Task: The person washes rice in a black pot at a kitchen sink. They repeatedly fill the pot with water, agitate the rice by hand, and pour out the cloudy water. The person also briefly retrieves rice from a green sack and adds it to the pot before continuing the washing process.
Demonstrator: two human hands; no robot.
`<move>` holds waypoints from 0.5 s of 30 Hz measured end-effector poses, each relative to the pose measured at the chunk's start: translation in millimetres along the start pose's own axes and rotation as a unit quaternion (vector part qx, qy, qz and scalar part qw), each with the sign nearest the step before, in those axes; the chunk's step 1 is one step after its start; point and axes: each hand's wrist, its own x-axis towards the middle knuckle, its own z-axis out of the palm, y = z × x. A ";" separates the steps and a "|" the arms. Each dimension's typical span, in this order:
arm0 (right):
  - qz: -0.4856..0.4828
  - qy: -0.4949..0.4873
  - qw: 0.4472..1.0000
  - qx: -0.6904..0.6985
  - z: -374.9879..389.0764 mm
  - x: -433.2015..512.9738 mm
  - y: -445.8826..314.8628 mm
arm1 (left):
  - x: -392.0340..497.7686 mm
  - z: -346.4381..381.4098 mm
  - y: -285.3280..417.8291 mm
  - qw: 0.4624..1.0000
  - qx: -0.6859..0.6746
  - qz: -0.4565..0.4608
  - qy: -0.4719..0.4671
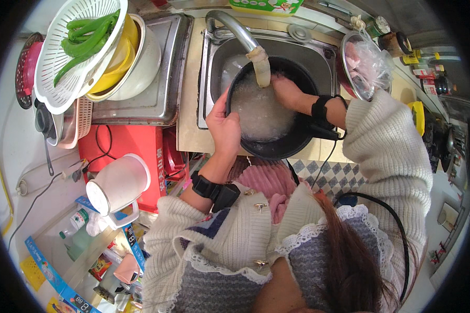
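A black wok-like pan (276, 150) is tilted over the front of the steel sink (325, 58). Cloudy water (262, 115) lies in it, and its black handle (323, 132) points right. My left hand (224, 125) grips the pan's left rim, thumb on the inside. Inside the pan at the far side is my right hand (288, 92); its fingers are partly hidden by the spout and the murky water, so whether they hold something cannot be told. Directly above the pan hangs the curved metal faucet (235, 29), with a beige sleeve (259, 66) on its end.
Left of the sink, a white colander (49, 74) with green peppers (86, 39) rests on stacked bowls. A bowl (346, 74) holding meat and a plastic bag (374, 66) stands at the sink's right. A white pitcher (119, 184) sits lower left, by a red box (141, 144).
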 end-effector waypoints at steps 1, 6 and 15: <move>0.040 -0.022 0.999 -0.006 9.1 -2.6 -2.6 | 0.2 -0.3 1.0 1.000 0.002 0.008 0.003; 0.190 -0.128 0.973 0.002 52.0 -25.2 -43.9 | 2.0 -1.8 3.1 1.000 -0.004 0.008 -0.001; 0.011 -0.045 0.913 0.406 85.3 -31.7 -107.8 | -1.6 -3.6 -5.7 1.000 -0.002 0.010 0.015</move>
